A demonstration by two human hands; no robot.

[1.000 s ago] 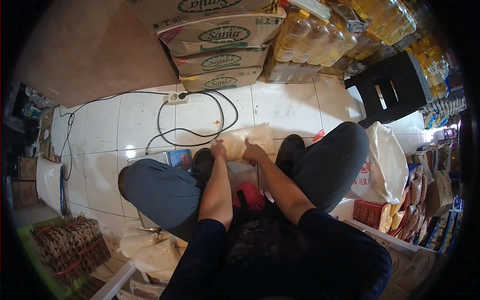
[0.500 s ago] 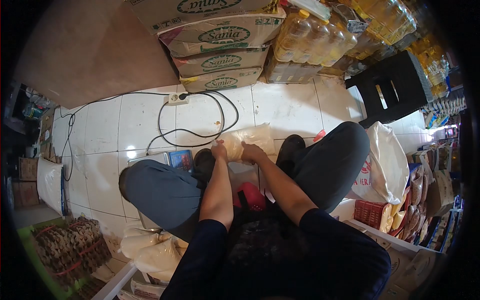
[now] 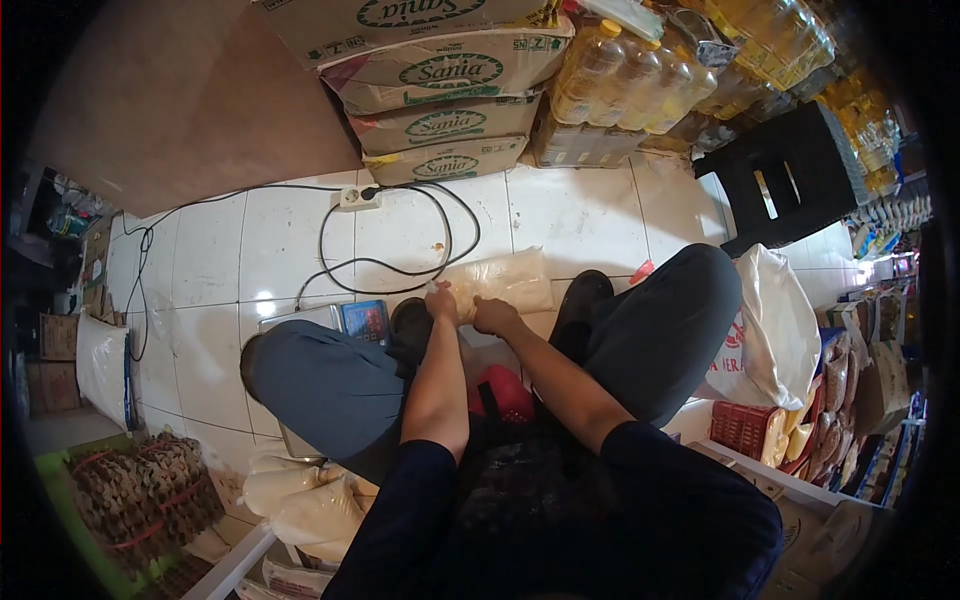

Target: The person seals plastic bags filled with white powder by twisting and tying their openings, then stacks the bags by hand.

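I'm watching the filled bag (image 3: 515, 278) on the floor (image 3: 575, 220), long axis left-right, just far of me: left hand (image 3: 440, 302) pinching its left end, right hand (image 3: 494, 317) at its near edge, grip unclear.

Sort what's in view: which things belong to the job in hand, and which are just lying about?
In the job:
clear plastic bag, pale contents
left hand, at its left end
right hand, at its near edge
perhaps similar filled bags

Apparently lying about:
extension socket
Sania cartons
bottles
black stool
red basket
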